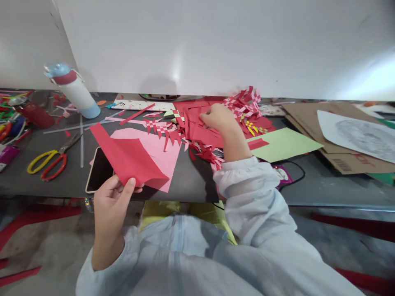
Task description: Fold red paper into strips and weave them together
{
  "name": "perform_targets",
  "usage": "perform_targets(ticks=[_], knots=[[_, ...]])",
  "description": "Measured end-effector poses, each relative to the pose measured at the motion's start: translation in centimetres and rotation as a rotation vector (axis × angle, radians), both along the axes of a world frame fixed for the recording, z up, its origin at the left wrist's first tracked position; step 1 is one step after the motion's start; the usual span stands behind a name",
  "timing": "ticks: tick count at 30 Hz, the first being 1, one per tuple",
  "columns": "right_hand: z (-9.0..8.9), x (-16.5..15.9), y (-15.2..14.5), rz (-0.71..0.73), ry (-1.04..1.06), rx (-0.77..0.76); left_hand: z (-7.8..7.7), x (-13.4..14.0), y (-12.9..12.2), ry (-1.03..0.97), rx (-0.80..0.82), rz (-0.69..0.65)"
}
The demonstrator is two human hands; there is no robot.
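A folded sheet of red paper (131, 158) is pinched between the thumb and fingers of my left hand (114, 197), above the near edge of the table. Beneath it lie a pink sheet of paper (168, 152) and a dark-screened phone (99, 170). My right hand (217, 117) reaches over a heap of red paper pieces (197, 127), its fingers curled together; what they grip, if anything, is hidden. Pink-and-red woven paper strips (247, 102) lie just behind that hand. A pale green sheet (286, 144) sits to its right.
Scissors (58, 158) with yellow and red handles lie at left, near a white and blue bottle (77, 92) and a red jar (37, 113). Cardboard (345, 162) with a pencil drawing (361, 133) on it is at right. A white panel (216, 45) closes off the table's back.
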State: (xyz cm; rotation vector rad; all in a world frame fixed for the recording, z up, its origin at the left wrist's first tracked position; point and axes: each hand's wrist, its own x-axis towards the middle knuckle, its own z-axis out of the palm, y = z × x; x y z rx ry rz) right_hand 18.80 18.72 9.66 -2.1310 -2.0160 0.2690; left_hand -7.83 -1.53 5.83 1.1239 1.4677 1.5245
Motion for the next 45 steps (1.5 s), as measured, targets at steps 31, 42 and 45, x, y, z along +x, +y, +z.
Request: perform_targets(ticks=[31,42,45], knots=[[-0.4,-8.7,-10.0,0.564,0.744,0.007,-2.2,4.9,-1.1,0.043,-0.142,-0.353],[-0.6,-8.5,-9.6,0.584,0.975,-0.072,-1.7,3.3,-0.5,0.344,-0.153,-0.464],[-1.4,-7.9,-10.1,0.661,1.03,-0.174,-2.3,1.8,0.7,0.185,-0.045,-0.256]])
